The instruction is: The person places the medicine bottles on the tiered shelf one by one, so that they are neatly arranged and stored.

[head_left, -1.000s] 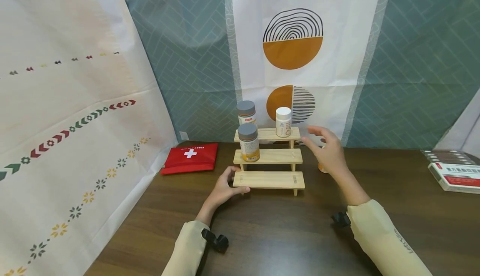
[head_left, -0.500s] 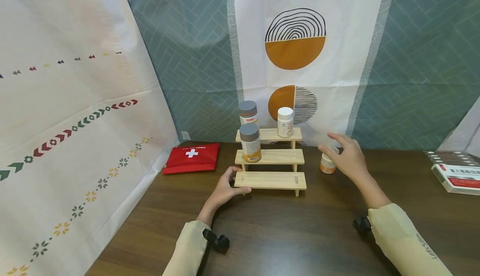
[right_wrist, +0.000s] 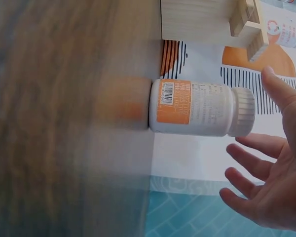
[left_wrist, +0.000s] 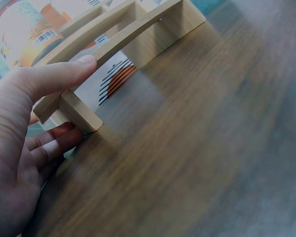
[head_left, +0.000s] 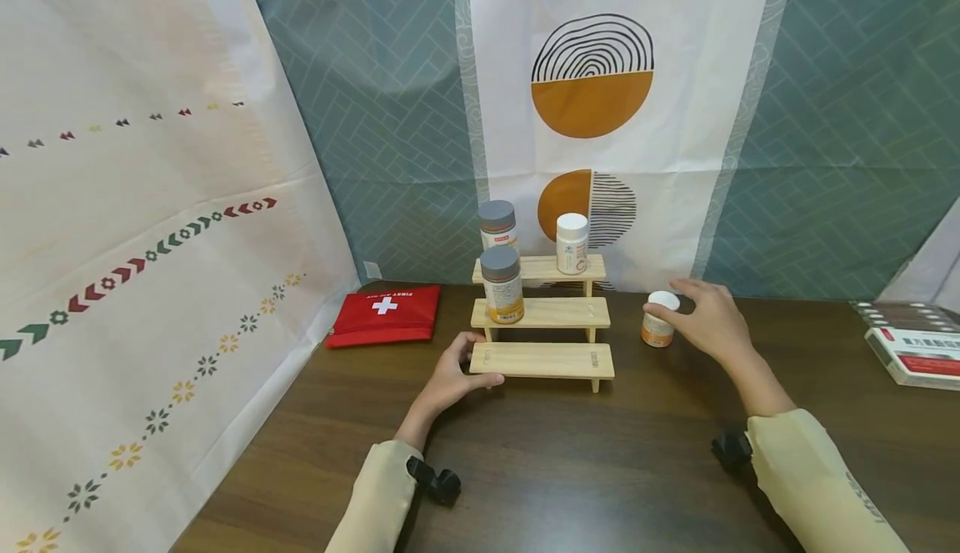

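Note:
A three-step wooden display stand (head_left: 542,359) is on the brown table. My left hand (head_left: 448,378) grips its lower left end, thumb along the front edge of the lowest step and fingers behind the leg. To the right of the stand, a white pill bottle (head_left: 657,334) with an orange label stands upright on the table. My right hand (head_left: 712,319) is spread around its cap; in the right wrist view the thumb and fingers (right_wrist: 251,163) are stretched apart near the lid. One grey-capped bottle (head_left: 503,299) occupies the middle step. Another grey-capped bottle (head_left: 497,218) and a white bottle (head_left: 572,248) stand on the top step.
Left of the stand lies a red first aid pouch (head_left: 385,316). A white and red box (head_left: 918,359) sits at the far right, beside a dark pack (head_left: 903,316). Patterned cloths (head_left: 405,119) hang behind the table and along its left side.
My right hand has moved from beside the top step rightward and down to the orange-labelled pill bottle, which now shows more fully. The left hand keeps its grip on the stand.

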A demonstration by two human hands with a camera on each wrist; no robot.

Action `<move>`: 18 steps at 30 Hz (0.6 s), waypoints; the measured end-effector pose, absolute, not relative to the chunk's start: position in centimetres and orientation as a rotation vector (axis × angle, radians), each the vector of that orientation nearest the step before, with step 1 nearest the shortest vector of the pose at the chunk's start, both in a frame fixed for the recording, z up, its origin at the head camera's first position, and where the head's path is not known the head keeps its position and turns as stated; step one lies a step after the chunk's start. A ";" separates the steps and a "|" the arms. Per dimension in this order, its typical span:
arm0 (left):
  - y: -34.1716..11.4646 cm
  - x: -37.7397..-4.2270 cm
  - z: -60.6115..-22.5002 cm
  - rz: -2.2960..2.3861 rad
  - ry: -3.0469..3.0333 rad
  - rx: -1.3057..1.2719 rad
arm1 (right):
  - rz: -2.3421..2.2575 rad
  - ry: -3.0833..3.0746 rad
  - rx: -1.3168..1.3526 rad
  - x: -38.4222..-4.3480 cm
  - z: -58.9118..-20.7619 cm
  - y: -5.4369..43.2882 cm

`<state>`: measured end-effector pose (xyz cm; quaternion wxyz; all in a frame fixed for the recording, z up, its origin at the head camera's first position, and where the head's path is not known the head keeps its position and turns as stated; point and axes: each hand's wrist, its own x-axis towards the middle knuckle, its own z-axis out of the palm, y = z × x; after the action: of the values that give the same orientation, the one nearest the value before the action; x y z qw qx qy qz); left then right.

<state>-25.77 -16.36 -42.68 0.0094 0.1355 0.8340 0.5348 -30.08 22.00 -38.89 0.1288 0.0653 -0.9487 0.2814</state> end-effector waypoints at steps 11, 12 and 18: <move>-16.9 -27.7 -46.1 1.712 2.614 0.382 | 0.991 -2.867 0.179 -30.6 -39.5 23.1; -16.9 -27.8 -46.1 1.714 2.615 0.386 | 1.008 -2.868 0.171 -30.6 -39.6 23.1; -16.8 -27.7 -45.9 1.733 2.584 0.399 | 1.094 -2.873 0.149 -30.7 -39.4 23.1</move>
<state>-27.73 -16.83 -45.87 0.0024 0.1271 0.8239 0.5523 -30.66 23.06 -39.42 0.0321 0.0483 -0.9330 0.3552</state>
